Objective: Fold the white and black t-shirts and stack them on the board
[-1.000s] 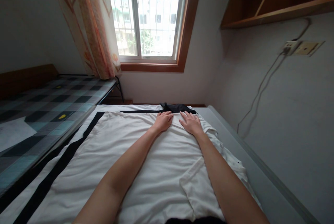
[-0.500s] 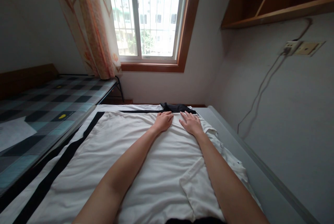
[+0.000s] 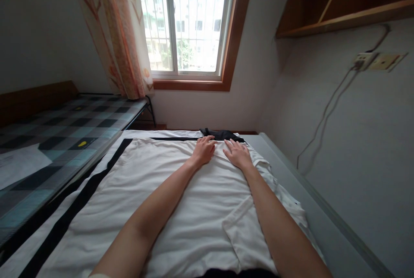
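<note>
A white garment (image 3: 155, 183), maybe a shirt, lies spread and lightly wrinkled in front of me. What looks like a folded sleeve shows beside my right forearm. Close to the garment's far edge, my left hand (image 3: 204, 149) rests with its fingers slightly bent and apart. My right hand (image 3: 237, 153) lies flat just beside it, fingers spread on the fabric. Beyond my fingertips is a bunched black cloth (image 3: 223, 134). A wide black band (image 3: 77, 200) runs along the garment's left side, with more white fabric past it.
To the left stands a bed with a checkered mattress (image 3: 97, 114), a white paper (image 3: 22, 163) on it. A grey ledge (image 3: 291, 170) borders the right wall, where a cable (image 3: 318, 127) hangs from a socket (image 3: 364, 60). Ahead are a curtain (image 3: 124, 45) and a window (image 3: 197, 32).
My left hand has risen a little at the wrist, its fingers shifting slightly at the far edge. The right hand stays nearly still. The view has moved slightly.
</note>
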`<state>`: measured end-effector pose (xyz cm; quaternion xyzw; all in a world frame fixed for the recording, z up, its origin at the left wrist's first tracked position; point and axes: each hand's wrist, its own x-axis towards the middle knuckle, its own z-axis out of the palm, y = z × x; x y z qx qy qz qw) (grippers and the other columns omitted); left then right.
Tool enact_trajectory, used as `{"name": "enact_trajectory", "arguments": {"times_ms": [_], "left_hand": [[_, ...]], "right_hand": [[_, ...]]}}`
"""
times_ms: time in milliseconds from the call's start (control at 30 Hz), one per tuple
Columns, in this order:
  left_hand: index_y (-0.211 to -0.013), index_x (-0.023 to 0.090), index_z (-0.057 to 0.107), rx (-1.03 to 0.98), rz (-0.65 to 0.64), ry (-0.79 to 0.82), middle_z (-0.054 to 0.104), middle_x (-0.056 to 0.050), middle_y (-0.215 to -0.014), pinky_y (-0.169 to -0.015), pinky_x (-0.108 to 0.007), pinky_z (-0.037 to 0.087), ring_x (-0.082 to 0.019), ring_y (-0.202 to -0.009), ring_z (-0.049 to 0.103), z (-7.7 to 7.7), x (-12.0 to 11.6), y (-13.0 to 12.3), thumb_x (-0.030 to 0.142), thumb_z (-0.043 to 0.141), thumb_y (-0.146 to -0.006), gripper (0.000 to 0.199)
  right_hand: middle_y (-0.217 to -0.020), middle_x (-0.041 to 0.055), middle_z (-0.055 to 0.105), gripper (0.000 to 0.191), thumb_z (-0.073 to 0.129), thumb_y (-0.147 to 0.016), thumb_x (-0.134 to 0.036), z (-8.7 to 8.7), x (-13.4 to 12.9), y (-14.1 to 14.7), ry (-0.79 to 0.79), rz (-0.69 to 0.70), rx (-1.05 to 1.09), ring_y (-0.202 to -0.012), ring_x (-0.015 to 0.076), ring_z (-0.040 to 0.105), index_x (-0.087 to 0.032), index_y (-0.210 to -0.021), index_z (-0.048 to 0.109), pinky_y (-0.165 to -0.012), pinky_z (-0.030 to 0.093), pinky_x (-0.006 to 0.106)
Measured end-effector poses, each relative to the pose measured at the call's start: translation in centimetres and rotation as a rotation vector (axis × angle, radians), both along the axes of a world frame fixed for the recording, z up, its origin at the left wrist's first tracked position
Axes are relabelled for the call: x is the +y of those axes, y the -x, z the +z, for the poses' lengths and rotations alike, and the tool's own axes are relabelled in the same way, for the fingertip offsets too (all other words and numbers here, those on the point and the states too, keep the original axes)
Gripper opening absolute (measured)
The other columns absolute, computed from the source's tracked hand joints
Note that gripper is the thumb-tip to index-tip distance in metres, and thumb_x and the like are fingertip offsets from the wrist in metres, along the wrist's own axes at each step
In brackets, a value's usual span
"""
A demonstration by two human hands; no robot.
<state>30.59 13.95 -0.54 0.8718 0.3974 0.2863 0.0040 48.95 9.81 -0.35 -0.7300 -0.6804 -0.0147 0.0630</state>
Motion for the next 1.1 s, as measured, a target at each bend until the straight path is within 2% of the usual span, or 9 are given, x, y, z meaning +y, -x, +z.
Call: {"name": "enact_trajectory", "arguments": {"times_ms": [167,300,433,567,667,767,833,900,1100], "left_hand": [[-0.107,0.023,0.07,0.087,-0.035,0.016,0.067,-0.006,-0.11,-0.099,-0.04,0.04,-0.021,-0.103,0.058,1.2,-0.7,0.2,0.023,0.045,-0.094,0.028],[-0.122,0.025,0.064,0.189,-0.094,0.06,0.061,-0.007,-0.127,-0.102,-0.039,0.04,-0.022,-0.115,0.055,0.8,-0.9,3.3,0.032,0.045,-0.095,0.033],[-0.138,0.025,0.051,0.252,-0.077,0.102,0.048,-0.007,-0.146,-0.111,-0.04,0.033,-0.022,-0.133,0.044,0.4,-0.4,9.6,0.043,0.035,-0.098,0.046],[-0.138,0.025,0.052,0.316,0.096,0.132,0.044,-0.007,-0.15,-0.113,-0.043,0.031,-0.025,-0.136,0.041,0.2,-0.3,18.0,0.046,0.033,-0.097,0.05],[-0.139,0.022,0.051,0.335,0.23,0.141,0.045,-0.009,-0.149,-0.114,-0.042,0.03,-0.025,-0.137,0.04,-0.1,-1.3,23.9,0.047,0.032,-0.097,0.053],[-0.141,0.02,0.049,0.348,0.417,0.165,0.043,-0.01,-0.15,-0.116,-0.044,0.024,-0.024,-0.139,0.036,-0.2,-3.2,27.7,0.045,0.03,-0.097,0.054],[-0.144,0.024,0.045,0.355,0.512,0.226,0.038,-0.009,-0.154,-0.116,-0.051,0.019,-0.027,-0.143,0.03,-0.1,-4.4,28.7,0.049,0.031,-0.096,0.056],[-0.146,0.027,0.041,0.365,0.543,0.292,0.032,-0.007,-0.157,-0.114,-0.058,0.018,-0.03,-0.145,0.024,0.1,-5.3,28.8,0.055,0.031,-0.095,0.059],[-0.148,0.029,0.037,0.379,0.574,0.34,0.027,-0.005,-0.159,-0.112,-0.061,0.02,-0.031,-0.146,0.02,0.6,-5.3,28.0,0.061,0.031,-0.092,0.065]], "right_hand": [[-0.158,0.0008,0.03,0.059,0.03,-0.095,-0.053,0.1,0.0,0.0,-0.01,0.002,0.016,-0.142,0.0266,0.029,-0.034,-0.151,0.033,-0.115,0.02,0.047],[-0.158,0.0008,0.03,0.059,0.03,-0.095,-0.053,0.1,0.0,0.0,-0.009,-0.003,0.017,-0.143,0.0262,0.029,-0.034,-0.151,0.033,-0.115,0.019,0.046],[-0.157,0.001,0.032,0.058,0.032,-0.095,-0.052,0.0,0.0,0.0,-0.018,-0.001,0.031,-0.142,0.0258,0.03,-0.033,-0.15,0.034,-0.115,0.019,0.046],[-0.156,0.0012,0.034,0.058,0.033,-0.095,-0.052,-0.2,0.1,-0.1,-0.036,0.004,0.031,-0.141,0.0255,0.032,-0.033,-0.15,0.035,-0.115,0.02,0.046],[-0.156,0.001,0.034,0.058,0.033,-0.095,-0.052,-0.4,0.3,-0.2,-0.043,0.001,0.028,-0.14,0.0255,0.033,-0.033,-0.15,0.035,-0.115,0.021,0.046],[-0.156,0.0013,0.034,0.058,0.032,-0.095,-0.052,-0.4,0.4,-0.3,-0.04,0.002,0.012,-0.14,0.0252,0.033,-0.033,-0.15,0.035,-0.114,0.022,0.046],[-0.156,0.0018,0.034,0.058,0.032,-0.095,-0.052,-0.5,0.5,-0.2,-0.037,0.003,0.003,-0.14,0.025,0.033,-0.032,-0.15,0.035,-0.114,0.022,0.046],[-0.156,0.0024,0.035,0.058,0.032,-0.095,-0.052,-0.5,0.5,-0.2,-0.037,0.002,-0.002,-0.14,0.0251,0.033,-0.032,-0.15,0.035,-0.114,0.023,0.046],[-0.154,0.0023,0.039,0.058,0.035,-0.094,-0.055,-0.5,0.8,-0.3,-0.066,0.005,0.007,-0.138,0.0258,0.037,-0.032,-0.148,0.04,-0.113,0.025,0.047]]}}
